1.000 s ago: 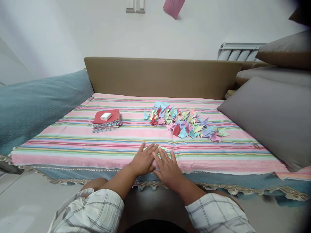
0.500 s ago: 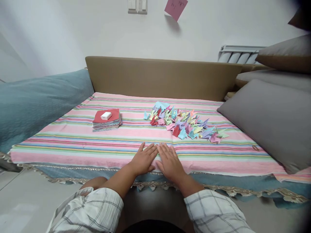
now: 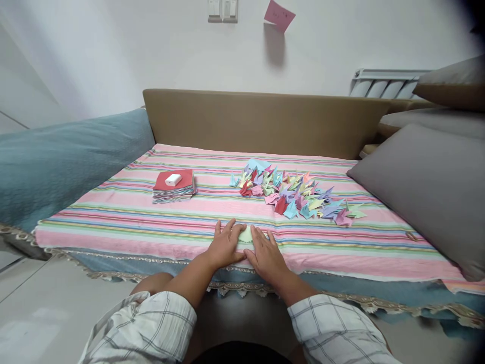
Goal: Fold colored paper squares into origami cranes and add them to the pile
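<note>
A small folded piece of light green paper (image 3: 246,234) lies on the striped cloth near the front edge of the seat, between my two hands. My left hand (image 3: 226,245) rests at the paper's left side, fingers apart and slightly bent. On the right side, my right hand (image 3: 267,256) lies palm down with its fingers stretched over the paper's edge. Both hands are open and partly cover the paper, so its full outline is hidden. Beyond them spreads a heap of many-coloured folded paper cranes (image 3: 291,194).
A stack of square paper sheets (image 3: 174,194), red on top, lies to the left with a small white block (image 3: 173,180) on it. Grey cushions (image 3: 413,187) stand at the right. A blue armrest (image 3: 94,146) bounds the left, a brown backrest (image 3: 265,121) the back.
My hands have moved apart a little, and the green paper between them has come into sight. The left fingers are now more bent. The view has shifted slightly.
</note>
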{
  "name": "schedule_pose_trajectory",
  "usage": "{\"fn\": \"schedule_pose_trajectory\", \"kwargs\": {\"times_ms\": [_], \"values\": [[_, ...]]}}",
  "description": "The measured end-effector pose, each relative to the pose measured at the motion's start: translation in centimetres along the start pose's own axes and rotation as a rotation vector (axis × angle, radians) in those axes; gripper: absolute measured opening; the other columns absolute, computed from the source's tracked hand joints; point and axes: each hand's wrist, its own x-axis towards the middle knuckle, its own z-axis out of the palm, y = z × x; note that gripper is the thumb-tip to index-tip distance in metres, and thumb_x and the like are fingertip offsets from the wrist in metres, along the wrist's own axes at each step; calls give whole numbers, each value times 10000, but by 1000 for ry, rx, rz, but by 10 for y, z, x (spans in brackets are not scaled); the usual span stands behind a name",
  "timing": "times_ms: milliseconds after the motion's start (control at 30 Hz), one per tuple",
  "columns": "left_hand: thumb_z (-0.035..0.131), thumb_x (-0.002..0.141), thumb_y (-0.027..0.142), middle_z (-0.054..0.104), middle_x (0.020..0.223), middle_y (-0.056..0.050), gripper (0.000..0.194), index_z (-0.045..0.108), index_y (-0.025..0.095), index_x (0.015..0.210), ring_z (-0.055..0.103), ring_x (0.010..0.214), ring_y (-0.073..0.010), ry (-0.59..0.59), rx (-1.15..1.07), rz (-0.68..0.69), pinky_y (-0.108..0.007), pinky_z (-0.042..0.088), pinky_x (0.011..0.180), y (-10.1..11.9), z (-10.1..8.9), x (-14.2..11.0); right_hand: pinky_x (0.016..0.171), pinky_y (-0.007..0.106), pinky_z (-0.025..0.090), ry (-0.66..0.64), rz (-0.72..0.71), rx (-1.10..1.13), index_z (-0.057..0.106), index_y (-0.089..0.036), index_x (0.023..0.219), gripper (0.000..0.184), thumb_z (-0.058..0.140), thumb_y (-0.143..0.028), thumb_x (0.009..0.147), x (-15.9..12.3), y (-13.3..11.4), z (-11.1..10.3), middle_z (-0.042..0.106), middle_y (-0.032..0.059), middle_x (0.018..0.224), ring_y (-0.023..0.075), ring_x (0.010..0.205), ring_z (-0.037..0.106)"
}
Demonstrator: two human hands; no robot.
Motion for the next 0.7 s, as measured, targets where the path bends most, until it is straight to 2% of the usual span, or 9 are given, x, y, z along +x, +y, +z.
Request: {"fn": "schedule_pose_trajectory", "kwargs": {"times_ms": [233,367,533,700], "values": [[650,694,361,387,1383,-112,817,215,230,1373,144,1361,-306,-62,61,-35,-686,-28,998,-13,-8,-12,1080,505,158,-13,-3,10,279,-100,1382,553,385,-334,892,-1,-1,-4,360,142,1412,255,1312,307],[621,728,349,333,1426,-114,821,156,243,1397,110,1368,-311,-110,123,8,-698,-7,986,-19,-12,-18,1082,500,161,-34,-72,6,415,-124,1295,471,422,-347,881,-4,3,-10,331,155,1426,262,1328,277],[632,737,309,227,1486,-64,677,314,331,1334,82,1361,-353,-131,206,121,-729,10,952,-20,-14,-22,1075,507,167,-70,-150,-17,512,-161,1202,405,459,-385,869,-4,10,-15,338,162,1421,269,1329,274],[645,738,307,212,1492,-48,662,341,368,1323,98,1353,-367,-123,246,134,-736,20,947,-20,-14,-21,1057,513,197,-71,-161,-28,513,-224,1216,367,465,-348,874,-4,14,-19,368,118,1413,248,1311,312]]}}
